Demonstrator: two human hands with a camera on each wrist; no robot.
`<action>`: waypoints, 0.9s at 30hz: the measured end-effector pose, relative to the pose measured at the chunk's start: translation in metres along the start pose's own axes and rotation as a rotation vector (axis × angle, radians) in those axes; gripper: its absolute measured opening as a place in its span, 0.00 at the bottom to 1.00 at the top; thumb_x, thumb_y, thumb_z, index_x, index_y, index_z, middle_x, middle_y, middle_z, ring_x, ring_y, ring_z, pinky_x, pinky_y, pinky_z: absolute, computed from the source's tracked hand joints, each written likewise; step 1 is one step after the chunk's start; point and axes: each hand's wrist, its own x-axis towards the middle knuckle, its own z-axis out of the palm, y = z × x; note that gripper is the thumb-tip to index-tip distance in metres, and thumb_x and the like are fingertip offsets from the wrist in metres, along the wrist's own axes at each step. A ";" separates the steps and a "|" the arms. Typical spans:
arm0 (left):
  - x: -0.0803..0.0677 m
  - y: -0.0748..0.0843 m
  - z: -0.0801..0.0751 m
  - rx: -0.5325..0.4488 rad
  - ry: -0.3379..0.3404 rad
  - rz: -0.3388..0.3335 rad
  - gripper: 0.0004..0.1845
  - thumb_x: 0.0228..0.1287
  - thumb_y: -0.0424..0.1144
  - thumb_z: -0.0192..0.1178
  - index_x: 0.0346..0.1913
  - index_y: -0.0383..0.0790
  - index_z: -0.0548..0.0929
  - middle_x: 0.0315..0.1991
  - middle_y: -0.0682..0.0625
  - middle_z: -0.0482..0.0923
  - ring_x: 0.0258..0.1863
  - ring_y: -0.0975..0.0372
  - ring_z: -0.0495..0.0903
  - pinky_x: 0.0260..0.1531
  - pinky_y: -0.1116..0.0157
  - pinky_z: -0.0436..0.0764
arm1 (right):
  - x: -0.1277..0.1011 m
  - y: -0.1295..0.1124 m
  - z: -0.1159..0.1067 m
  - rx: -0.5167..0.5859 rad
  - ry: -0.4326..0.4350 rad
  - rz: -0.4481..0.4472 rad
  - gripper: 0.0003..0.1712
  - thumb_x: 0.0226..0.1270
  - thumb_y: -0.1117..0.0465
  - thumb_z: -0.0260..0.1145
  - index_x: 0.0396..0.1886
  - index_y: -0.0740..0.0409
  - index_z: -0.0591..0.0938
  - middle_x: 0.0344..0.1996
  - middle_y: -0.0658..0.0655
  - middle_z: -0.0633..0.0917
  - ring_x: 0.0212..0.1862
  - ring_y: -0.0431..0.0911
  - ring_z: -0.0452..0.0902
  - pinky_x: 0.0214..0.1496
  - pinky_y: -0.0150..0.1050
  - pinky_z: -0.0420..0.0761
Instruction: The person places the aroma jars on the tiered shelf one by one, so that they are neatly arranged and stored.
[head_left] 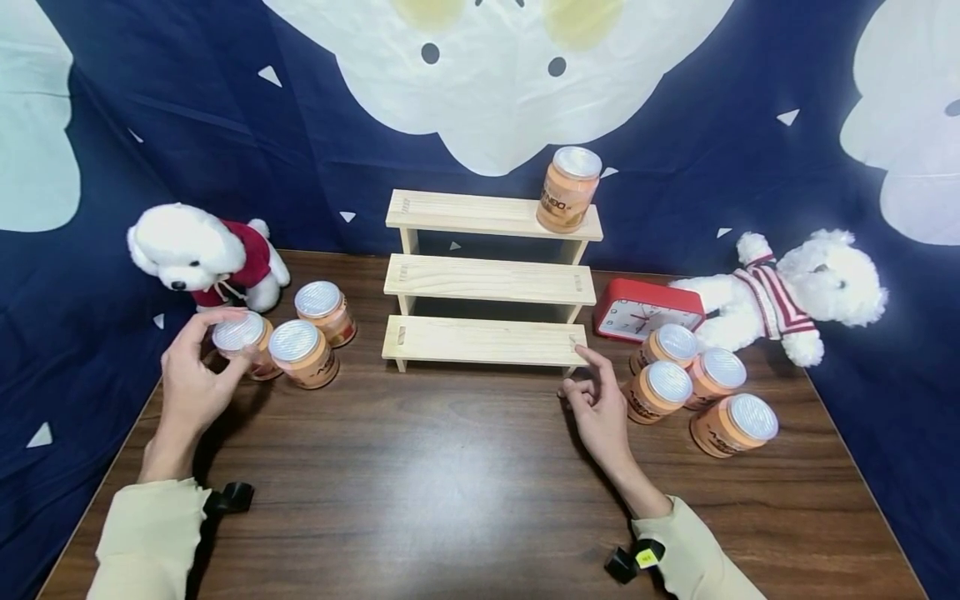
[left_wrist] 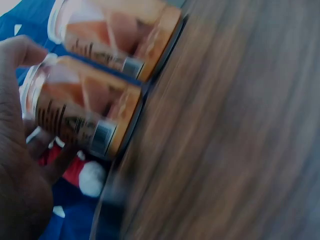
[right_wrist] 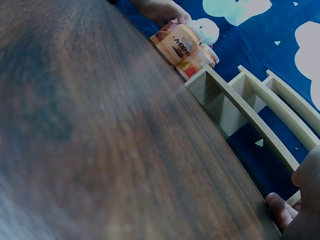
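In the head view, my left hand [head_left: 197, 367] is at the leftmost jar [head_left: 264, 354], thumb and fingers spread round its upper part. The jar is orange with a clear lid and stands upright on the table. Two similar jars, a front one [head_left: 303, 357] and a rear one [head_left: 327, 315], stand just right of it. My right hand [head_left: 602, 408] is at the right end of a three-step wooden shelf [head_left: 480, 340]; its index finger reaches the lowest step and the other fingers are loosely bent. No object shows in that hand. On the top step stands one jar [head_left: 567, 192].
Several jars [head_left: 723, 379] cluster at the right, beside a red alarm clock [head_left: 648, 310]. A white plush dog in striped clothes [head_left: 787, 296] lies behind them. Another plush dog in red [head_left: 243, 250] sits behind the left jars. A blue patterned cloth [head_left: 300, 158] hangs behind the table [head_left: 450, 500].
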 end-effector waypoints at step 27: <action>0.004 -0.003 -0.028 0.052 -0.132 -0.052 0.33 0.49 0.16 0.82 0.62 0.31 0.89 0.56 0.70 0.87 0.50 0.78 0.86 0.51 0.84 0.79 | 0.000 0.000 -0.001 0.037 -0.016 -0.015 0.33 0.75 0.76 0.69 0.76 0.51 0.79 0.33 0.66 0.92 0.28 0.36 0.79 0.30 0.23 0.72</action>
